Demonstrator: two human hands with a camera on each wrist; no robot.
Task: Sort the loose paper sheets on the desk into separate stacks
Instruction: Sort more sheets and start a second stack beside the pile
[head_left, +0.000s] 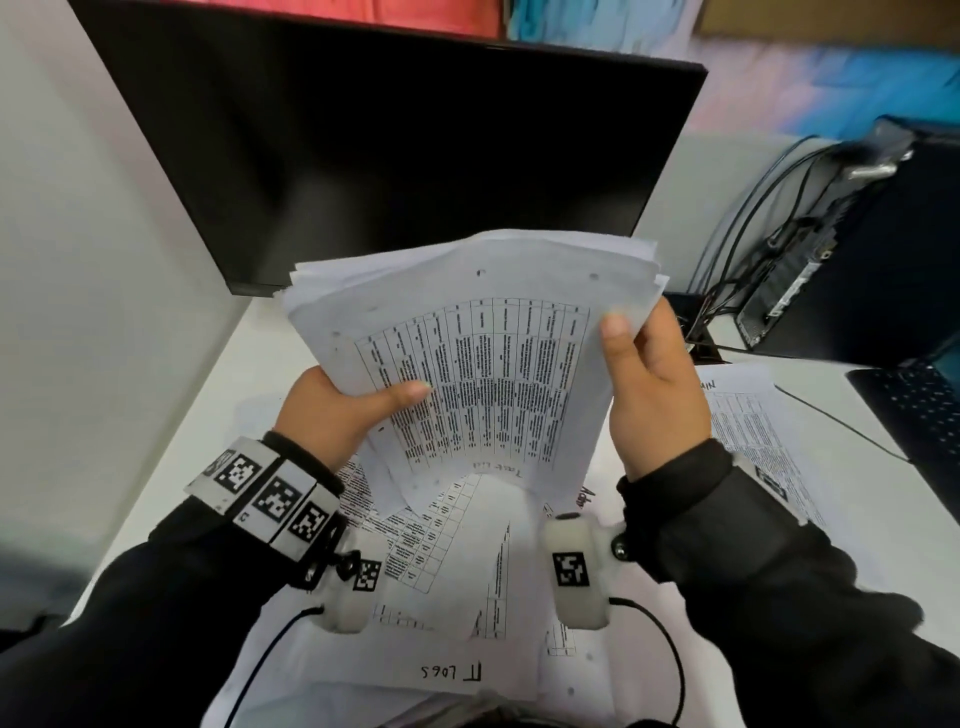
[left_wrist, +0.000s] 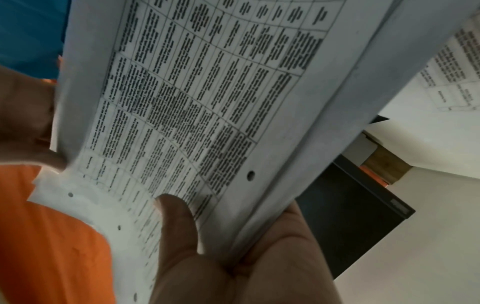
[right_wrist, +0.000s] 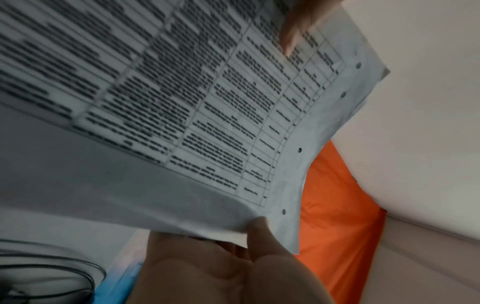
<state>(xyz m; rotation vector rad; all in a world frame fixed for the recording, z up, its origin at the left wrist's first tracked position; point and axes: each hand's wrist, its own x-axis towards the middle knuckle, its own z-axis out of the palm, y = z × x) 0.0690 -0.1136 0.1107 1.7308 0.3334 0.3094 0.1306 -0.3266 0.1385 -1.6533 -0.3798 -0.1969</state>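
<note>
A thick bundle of hole-punched sheets (head_left: 478, 338) printed with tables is held up above the desk, tilted toward me. My left hand (head_left: 358, 410) grips its left edge, thumb on the top page and fingers underneath. My right hand (head_left: 649, 384) grips the right edge, thumb on the upper corner. In the left wrist view the bundle (left_wrist: 207, 102) fills the frame with the thumb (left_wrist: 176, 218) pressed on the print. The right wrist view shows the bundle (right_wrist: 182, 102) from below with the thumb (right_wrist: 262, 236) at its edge. More loose sheets (head_left: 467, 597) lie spread on the desk under my hands.
A dark monitor (head_left: 395, 156) stands right behind the bundle. Another printed sheet (head_left: 753, 415) lies on the white desk (head_left: 249, 374) to the right. A laptop keyboard (head_left: 924, 405) sits at the right edge, with a computer tower (head_left: 831, 249) and cables beyond it.
</note>
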